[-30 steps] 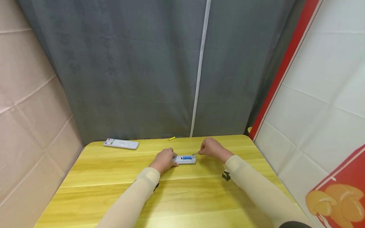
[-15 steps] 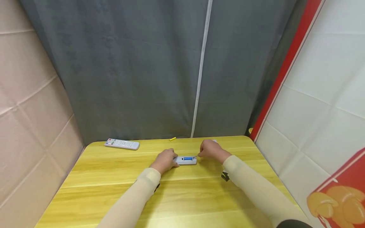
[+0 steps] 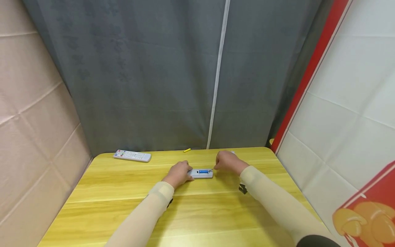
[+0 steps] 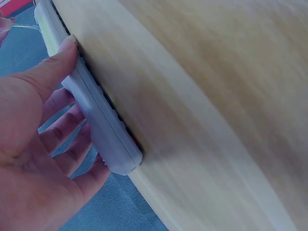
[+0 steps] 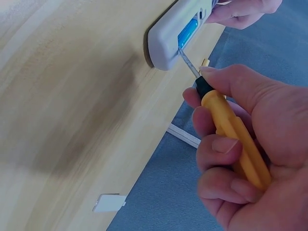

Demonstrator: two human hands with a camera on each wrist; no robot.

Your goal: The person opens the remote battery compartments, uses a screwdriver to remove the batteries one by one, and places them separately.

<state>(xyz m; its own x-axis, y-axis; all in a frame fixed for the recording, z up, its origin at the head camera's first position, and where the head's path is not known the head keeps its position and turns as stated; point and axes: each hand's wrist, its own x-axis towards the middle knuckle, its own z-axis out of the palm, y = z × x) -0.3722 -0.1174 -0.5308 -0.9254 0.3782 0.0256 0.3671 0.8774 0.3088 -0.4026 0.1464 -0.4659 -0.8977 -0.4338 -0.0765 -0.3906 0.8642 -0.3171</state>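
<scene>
A grey remote control lies buttons-down on the table, its battery compartment uncovered with a blue battery inside. My left hand grips its left part, thumb on the near edge and fingers along the far edge, as the left wrist view shows. In my right hand is a screwdriver with a yellow handle, held between thumb and curled fingers. Its metal tip reaches the end of the compartment beside the battery; whether it touches the battery I cannot tell.
Another remote control lies face-up at the back left of the wooden table. A small yellow piece rests near the back edge. A white battery cover lies near the same edge, partly behind my right hand in the head view.
My right hand has shifted slightly down and left, bringing the screwdriver tip lower at the compartment's end. The white cover has come into sight behind it. The left hand and remote stay put.
</scene>
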